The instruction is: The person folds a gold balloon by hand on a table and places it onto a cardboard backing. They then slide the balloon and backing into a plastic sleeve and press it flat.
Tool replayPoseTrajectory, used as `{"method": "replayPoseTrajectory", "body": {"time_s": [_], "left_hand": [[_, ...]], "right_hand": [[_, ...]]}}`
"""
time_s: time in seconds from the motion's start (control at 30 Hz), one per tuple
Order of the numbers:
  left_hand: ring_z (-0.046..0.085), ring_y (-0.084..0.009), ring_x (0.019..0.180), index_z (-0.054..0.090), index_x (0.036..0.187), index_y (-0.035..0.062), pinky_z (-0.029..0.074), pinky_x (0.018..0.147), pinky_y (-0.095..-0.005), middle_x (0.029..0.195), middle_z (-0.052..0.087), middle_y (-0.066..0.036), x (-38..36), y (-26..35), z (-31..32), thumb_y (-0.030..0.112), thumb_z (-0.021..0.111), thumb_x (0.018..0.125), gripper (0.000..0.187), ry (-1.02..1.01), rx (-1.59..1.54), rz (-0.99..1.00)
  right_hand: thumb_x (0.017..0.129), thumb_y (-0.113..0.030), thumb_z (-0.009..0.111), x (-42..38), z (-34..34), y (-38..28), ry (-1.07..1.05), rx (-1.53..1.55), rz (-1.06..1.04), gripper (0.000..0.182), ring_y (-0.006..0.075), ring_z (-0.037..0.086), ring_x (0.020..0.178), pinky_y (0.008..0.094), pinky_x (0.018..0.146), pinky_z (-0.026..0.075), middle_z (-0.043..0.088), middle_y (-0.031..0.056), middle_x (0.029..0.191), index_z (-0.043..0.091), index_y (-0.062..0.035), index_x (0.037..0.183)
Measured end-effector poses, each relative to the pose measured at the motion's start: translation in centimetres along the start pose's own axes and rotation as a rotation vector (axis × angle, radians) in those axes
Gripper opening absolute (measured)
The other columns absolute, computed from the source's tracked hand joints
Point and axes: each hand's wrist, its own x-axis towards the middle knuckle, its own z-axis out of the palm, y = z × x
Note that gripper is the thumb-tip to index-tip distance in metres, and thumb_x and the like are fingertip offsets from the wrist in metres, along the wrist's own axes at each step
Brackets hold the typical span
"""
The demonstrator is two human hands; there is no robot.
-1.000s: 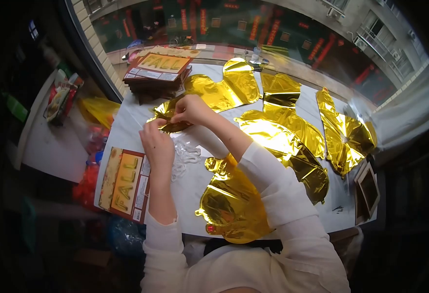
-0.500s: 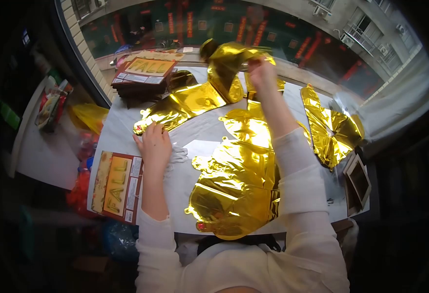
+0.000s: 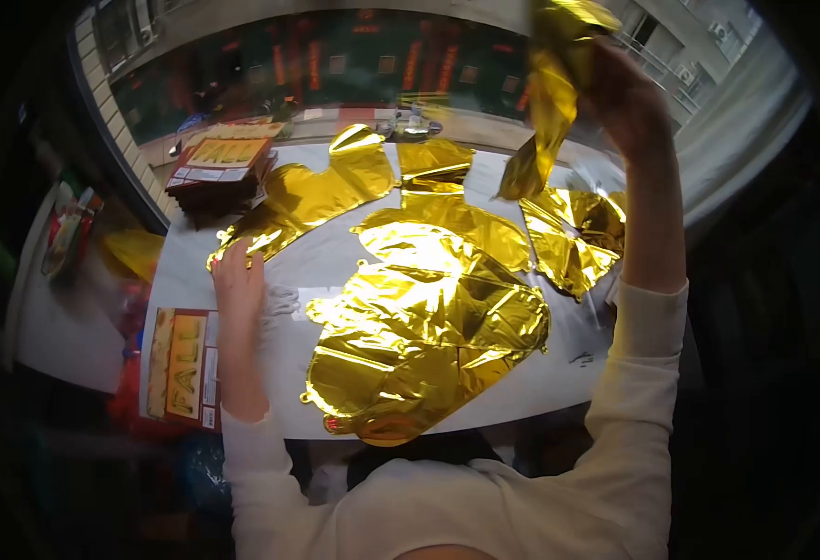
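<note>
Gold foil (image 3: 553, 93) pinched in right hand (image 3: 621, 91); left hand (image 3: 239, 280) at second foil (image 3: 315, 199), grip unclear

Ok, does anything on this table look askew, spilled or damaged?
Nothing looks spilled or clearly damaged. Small dark marks stand out against the white tabletop, right of the shiny gold foil pieces; stain or print, I can't tell. The stack of brown-bordered FALL cards looks askew, its edges uneven.
</note>
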Motion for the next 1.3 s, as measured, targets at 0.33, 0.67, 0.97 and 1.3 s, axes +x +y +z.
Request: {"method": "replayPoseTrajectory", "body": {"time_s": [0.33,0.67,0.97,1.3], "left_hand": [[0.029,-0.0321,0.158,0.006,0.171,0.0066,0.023,0.128,-0.0433,0.171,0.029,-0.019,-2.6,14.1,-3.0,0.025,0.1,0.07,0.139,-1.0,-0.89,0.243],[0.06,-0.0164,0.13,0.044,0.156,0.0017,0.049,0.109,-0.0336,0.147,0.061,-0.01,-11.1,21.6,-4.5,0.02,0.099,0.076,0.099,-1.669,-1.763,-0.077],[0.073,-0.0264,0.089,0.076,0.109,0.0082,0.054,0.095,-0.0392,0.098,0.076,-0.01,-5.2,19.2,-8.5,-0.007,0.074,0.081,0.033,-0.026,-0.238,0.395],[0.069,-0.0245,0.118,0.078,0.12,0.0149,0.018,0.124,-0.0727,0.119,0.076,0.001,-11.2,13.4,-2.9,0.002,0.069,0.083,0.04,-0.067,0.144,0.564]], "right_hand": [[0.106,-0.007,0.056,0.1,16.6,-4.6,-0.126,-0.041,0.348,0.034,0.0199,0.075,0.1,0.0359,0.084,0.063,0.074,0.0128,0.117,0.06,0.0009,0.138],[0.104,-0.014,0.06,-4.4,8.3,-6.8,0.3,-0.167,0.279,0.037,0.0192,0.071,0.107,0.035,0.093,0.058,0.072,0.0101,0.121,0.057,-0.0008,0.138],[0.095,-0.001,0.073,-14.5,4.0,-5.9,0.342,-0.613,0.207,0.036,0.02,0.07,0.113,0.0398,0.097,0.058,0.073,0.0067,0.114,0.065,-0.0028,0.13],[0.084,0.017,0.071,-31.7,4.4,7.4,0.248,-1.154,0.48,0.033,0.0213,0.072,0.1,0.0301,0.086,0.058,0.07,0.0103,0.111,0.08,-0.0038,0.108]]}}
